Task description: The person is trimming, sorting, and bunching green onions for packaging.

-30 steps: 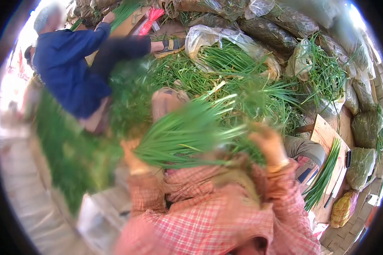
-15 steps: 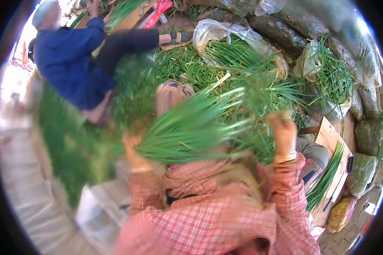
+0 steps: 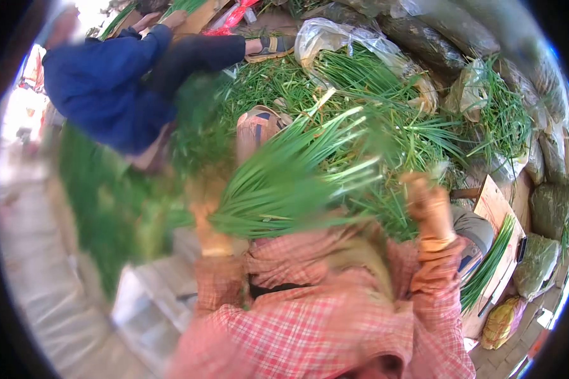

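A bunch of long green chives with pale stem ends lies slantwise in front of my lap, stems toward the upper right. My left hand, smeared by motion, is closed around the leafy end at the bunch's left side. On the other side, my right hand is raised apart from the bunch with its fingers curled together. What those fingers hold, if anything, cannot be made out. Loose chives and trimmings cover the ground beyond the bunch.
A co-worker in a blue jacket sits at upper left, hands on greens. An open plastic bag of chives lies ahead. On the right, a wooden board carries a small chive bundle. Filled bags line the right edge.
My right hand has shifted slightly right and down in view, its fingers still curled. The bunch stays in my left hand. The co-worker's hands are now on greens at upper left.
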Motion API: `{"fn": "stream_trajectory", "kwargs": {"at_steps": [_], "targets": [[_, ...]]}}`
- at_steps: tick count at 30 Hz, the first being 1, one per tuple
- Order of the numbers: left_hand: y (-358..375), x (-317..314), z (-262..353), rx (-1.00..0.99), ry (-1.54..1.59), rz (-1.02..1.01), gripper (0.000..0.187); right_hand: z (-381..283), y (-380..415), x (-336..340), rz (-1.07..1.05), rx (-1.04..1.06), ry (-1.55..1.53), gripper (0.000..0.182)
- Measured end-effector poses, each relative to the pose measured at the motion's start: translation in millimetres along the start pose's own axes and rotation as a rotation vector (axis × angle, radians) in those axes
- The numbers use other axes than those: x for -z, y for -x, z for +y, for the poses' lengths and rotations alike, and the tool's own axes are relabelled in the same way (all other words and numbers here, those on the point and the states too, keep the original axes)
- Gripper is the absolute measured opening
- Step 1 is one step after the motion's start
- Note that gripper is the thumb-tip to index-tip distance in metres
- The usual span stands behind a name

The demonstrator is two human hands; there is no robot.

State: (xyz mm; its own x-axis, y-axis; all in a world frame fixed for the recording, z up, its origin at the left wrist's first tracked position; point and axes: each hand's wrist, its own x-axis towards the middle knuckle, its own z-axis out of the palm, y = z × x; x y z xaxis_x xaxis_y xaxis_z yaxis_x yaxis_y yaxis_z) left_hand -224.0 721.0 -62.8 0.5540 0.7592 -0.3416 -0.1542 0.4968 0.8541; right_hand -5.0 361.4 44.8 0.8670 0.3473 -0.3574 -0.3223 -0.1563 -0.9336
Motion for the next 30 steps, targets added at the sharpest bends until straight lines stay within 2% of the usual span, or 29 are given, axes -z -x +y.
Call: {"fn": "stream_trajectory", "kwargs": {"at_steps": [2, 3, 4, 6, 7, 9, 10, 12, 14, 15, 16, 17, 18, 19, 20, 21, 22, 24, 25, 27, 29, 30], "targets": [[6, -21, 4, 0.066, 0.037, 0.078, 0.046, 15, 7, -56, -0.065, 0.060, 0.034, 0.040], [9, -27, 6, 0.095, 0.056, 0.123, 0.046, 23, 3, -78, -0.090, 0.113, 0.140, 0.040], [5, -16, 2, 0.055, 0.000, 0.085, 0.042, 31, -3, -93, -0.122, 0.168, 0.244, 0.041], [-5, 18, -1, -0.033, -0.121, 0.017, 0.036, 53, -14, -111, -0.227, -0.103, -0.022, 0.034], [4, 1, 8, -0.029, -0.125, 0.055, 0.037, 57, -17, -117, -0.278, -0.235, -0.155, 0.031], [26, -32, 15, -0.010, -0.120, 0.134, 0.040, 51, -16, -92, -0.191, -0.308, -0.565, 0.012], [26, -28, 12, -0.031, -0.180, 0.127, 0.040, 43, -13, -72, -0.140, -0.348, -0.761, 0.005], [24, -19, 4, -0.068, -0.299, 0.107, 0.041, 31, -10, -19, 0.047, -0.106, -0.788, 0.008], [25, -21, 5, 0.043, -0.105, 0.148, 0.036, 32, -12, 42, 0.394, 0.011, -0.876, 0.012], [25, -24, 4, 0.095, -0.007, 0.166, 0.033, 37, -10, 69, 0.466, 0.028, -0.483, 0.016], [26, -22, 1, -0.042, -0.215, 0.086, 0.030, 45, -8, 90, 0.523, 0.045, -0.088, 0.020], [30, -17, -3, -0.180, -0.424, 0.001, 0.026, 59, -6, 96, 0.498, 0.183, 0.457, 0.035], [31, -20, -3, -0.172, -0.420, -0.026, 0.023, 72, -2, 99, 0.447, 0.309, 1.000, 0.054], [32, -27, -1, -0.164, -0.417, -0.053, 0.020, 59, 7, 82, 0.417, 0.348, 1.069, 0.059], [34, -34, 4, -0.008, -0.202, -0.009, 0.017, 47, 15, 60, 0.380, 0.389, 1.139, 0.064], [38, -40, 7, 0.146, 0.013, 0.043, 0.014, 40, 21, 38, 0.260, 0.281, 0.890, 0.065], [34, -24, -2, 0.082, -0.095, 0.006, 0.015, 37, 26, 16, 0.140, 0.173, 0.636, 0.066], [18, 16, -18, 0.019, -0.223, -0.052, 0.015, 43, 27, -27, 0.100, 0.290, 0.468, 0.048], [13, 27, -19, 0.024, -0.240, -0.067, 0.015, 51, 24, -40, 0.050, 0.113, 0.224, 0.040], [13, 22, -12, 0.183, -0.074, -0.034, 0.015, 61, 16, -55, -0.057, -0.236, -0.259, 0.024], [21, 7, -1, 0.270, 0.075, 0.013, 0.022, 56, 18, -57, -0.002, -0.153, -0.131, 0.011], [19, 14, -3, 0.227, 0.042, 0.016, 0.026, 49, 20, -57, 0.024, -0.112, -0.065, 0.005]]}}
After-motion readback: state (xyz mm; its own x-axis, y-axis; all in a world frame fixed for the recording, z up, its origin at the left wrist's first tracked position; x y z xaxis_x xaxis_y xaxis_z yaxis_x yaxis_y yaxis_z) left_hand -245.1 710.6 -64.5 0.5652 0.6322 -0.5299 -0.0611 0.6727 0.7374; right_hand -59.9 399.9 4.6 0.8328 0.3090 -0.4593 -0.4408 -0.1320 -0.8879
